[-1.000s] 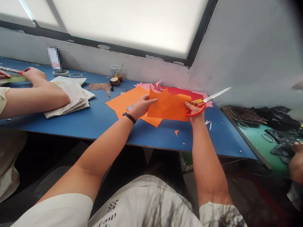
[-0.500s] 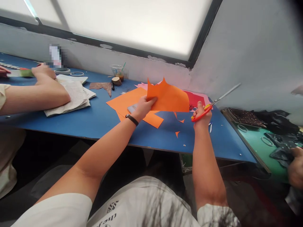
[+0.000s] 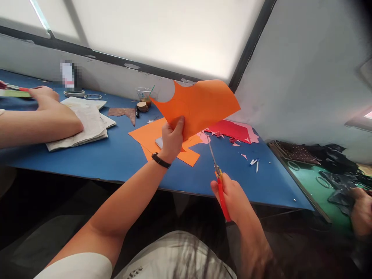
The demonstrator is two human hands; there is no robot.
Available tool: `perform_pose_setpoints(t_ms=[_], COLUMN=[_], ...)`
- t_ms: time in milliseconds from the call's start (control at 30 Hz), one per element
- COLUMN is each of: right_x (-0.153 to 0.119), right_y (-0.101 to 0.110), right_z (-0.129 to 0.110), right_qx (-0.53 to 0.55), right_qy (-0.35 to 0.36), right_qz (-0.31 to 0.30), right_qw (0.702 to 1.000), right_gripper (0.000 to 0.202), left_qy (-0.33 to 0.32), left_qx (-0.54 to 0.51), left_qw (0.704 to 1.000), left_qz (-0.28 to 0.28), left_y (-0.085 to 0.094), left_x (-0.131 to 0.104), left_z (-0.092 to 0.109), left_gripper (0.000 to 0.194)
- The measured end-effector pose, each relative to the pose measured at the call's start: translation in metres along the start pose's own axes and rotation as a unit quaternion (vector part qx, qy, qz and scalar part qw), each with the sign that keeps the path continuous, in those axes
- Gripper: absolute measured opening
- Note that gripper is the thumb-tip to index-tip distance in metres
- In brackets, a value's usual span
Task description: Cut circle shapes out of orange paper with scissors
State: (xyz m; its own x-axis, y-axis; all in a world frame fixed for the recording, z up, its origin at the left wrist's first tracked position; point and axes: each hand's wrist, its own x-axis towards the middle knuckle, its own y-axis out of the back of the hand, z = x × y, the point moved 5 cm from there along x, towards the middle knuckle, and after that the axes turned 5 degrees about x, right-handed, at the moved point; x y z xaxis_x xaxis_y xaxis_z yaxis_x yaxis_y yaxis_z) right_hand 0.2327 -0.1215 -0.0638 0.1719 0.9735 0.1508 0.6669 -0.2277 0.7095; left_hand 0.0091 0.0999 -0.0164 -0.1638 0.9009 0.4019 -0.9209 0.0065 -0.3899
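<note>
My left hand [image 3: 173,139] pinches a sheet of orange paper [image 3: 203,102] at its lower edge, thumb on top, and holds it up above the table. Curved cuts and sharp points run along the sheet's left side. In my right hand [image 3: 232,193] is a pair of scissors [image 3: 220,186] with red and yellow handles, its blades pointing up and away, apart from the held sheet. Beneath my left hand lie more orange sheets [image 3: 151,130] with a pale flat object [image 3: 159,142] partly hidden on them.
Red paper [image 3: 232,130] and pink scraps [image 3: 244,156] lie at the right, near a blue-and-white compass-like tool [image 3: 255,163]. A plastic cup [image 3: 144,95] stands by the wall. At left, a co-worker's arm [image 3: 43,128] rests on pale cloths [image 3: 84,122]; another person's hand [image 3: 362,209] shows at right.
The orange sheet has been raised and turned in my left hand. My right hand has come down and toward me, swinging the scissors from pointing right to pointing up and away.
</note>
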Motion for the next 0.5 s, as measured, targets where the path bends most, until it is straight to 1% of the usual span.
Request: perform_pose_setpoints(t_ms=[100,167,233,333,500], right_x=[0.007,0.011,0.013,0.012,0.01], right_y=[0.003,0.004,0.004,0.003,0.001], right_z=[-0.01,-0.02,-0.03,-0.035,-0.028], right_qx=[-0.009,-0.005,0.004,0.019,0.063], right_qy=[-0.025,-0.03,-0.022,-0.007,0.006], right_qz=[-0.051,-0.089,-0.111,-0.115,-0.105], right_qw=[0.998,0.996,0.994,0.993,0.992], right_gripper=[0.059,0.058,0.057,0.055,0.057], left_qy=[-0.037,-0.053,-0.054,-0.051,-0.047], left_qx=[-0.023,-0.016,-0.001,0.018,0.035], left_qw=[0.999,0.998,0.999,0.999,0.998], left_qz=[0.014,0.008,0.001,0.003,0.004], left_y=[0.002,0.002,0.002,0.001,-0.002], left_x=[-0.007,-0.011,-0.015,-0.018,-0.021], left_z=[0.008,0.011,0.014,0.017,0.02], left_gripper=[0.056,0.053,0.051,0.052,0.05])
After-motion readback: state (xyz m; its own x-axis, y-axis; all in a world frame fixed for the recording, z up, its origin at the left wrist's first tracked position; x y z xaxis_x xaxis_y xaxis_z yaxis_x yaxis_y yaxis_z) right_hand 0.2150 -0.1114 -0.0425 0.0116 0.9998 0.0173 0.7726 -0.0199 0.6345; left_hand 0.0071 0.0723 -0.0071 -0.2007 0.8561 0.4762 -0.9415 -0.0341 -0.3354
